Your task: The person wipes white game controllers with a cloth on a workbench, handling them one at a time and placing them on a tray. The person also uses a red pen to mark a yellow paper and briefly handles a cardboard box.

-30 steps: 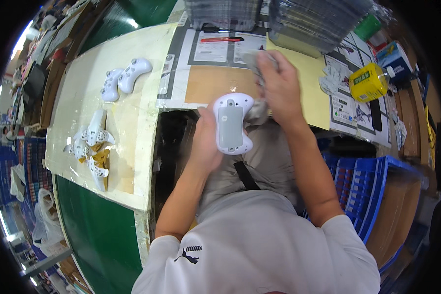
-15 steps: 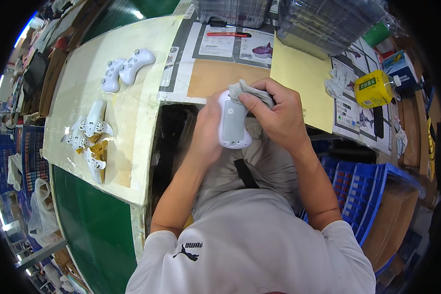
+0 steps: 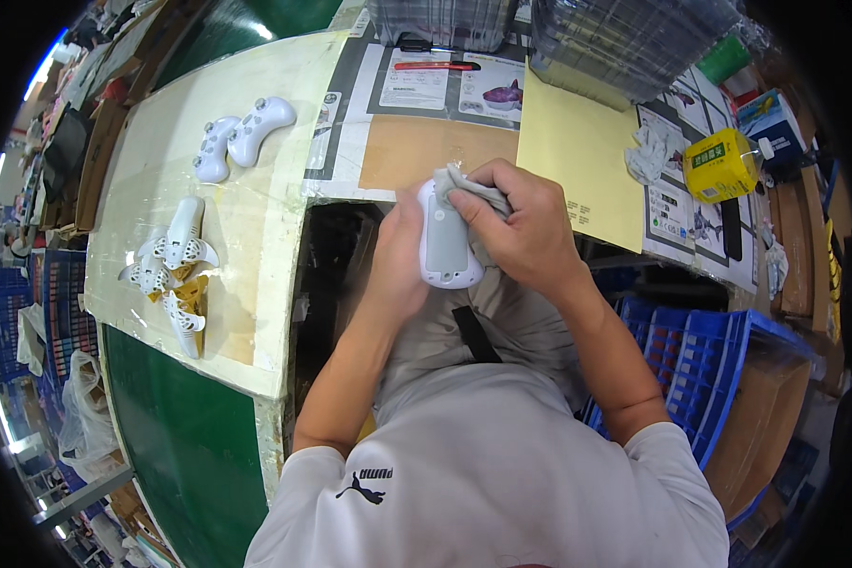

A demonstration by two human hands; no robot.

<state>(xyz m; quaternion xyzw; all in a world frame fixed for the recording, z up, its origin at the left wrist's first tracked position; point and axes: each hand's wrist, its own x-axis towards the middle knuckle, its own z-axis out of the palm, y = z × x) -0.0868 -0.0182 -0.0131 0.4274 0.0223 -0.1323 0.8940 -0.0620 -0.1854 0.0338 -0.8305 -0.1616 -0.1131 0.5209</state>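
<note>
A white game controller (image 3: 448, 248) is held above my lap, its back with a grey panel facing up. My left hand (image 3: 397, 248) grips it along its left side; the fingertips are hidden beneath. In my right hand (image 3: 528, 220) a grey cloth (image 3: 475, 186) is pinched between thumb and fingers, pressed on the controller's upper right part. Two more white controllers, one (image 3: 261, 131) leaning against the other (image 3: 214, 150), rest on the table at the left. Nearer lie several white plastic shell parts (image 3: 182, 248) with a yellow-brown piece (image 3: 192, 293) among them.
Clear plastic trays (image 3: 625, 47) are stacked at the back. A red pen (image 3: 435, 66) lies on printed cardboard. To the right are a crumpled cloth (image 3: 655, 151), a yellow bottle (image 3: 721, 167) and, lower, a blue crate (image 3: 677, 364). A pale table edge (image 3: 289, 312) runs beside my left arm.
My right hand and the cloth have shifted slightly left and down across the controller's back. My left hand keeps its hold.
</note>
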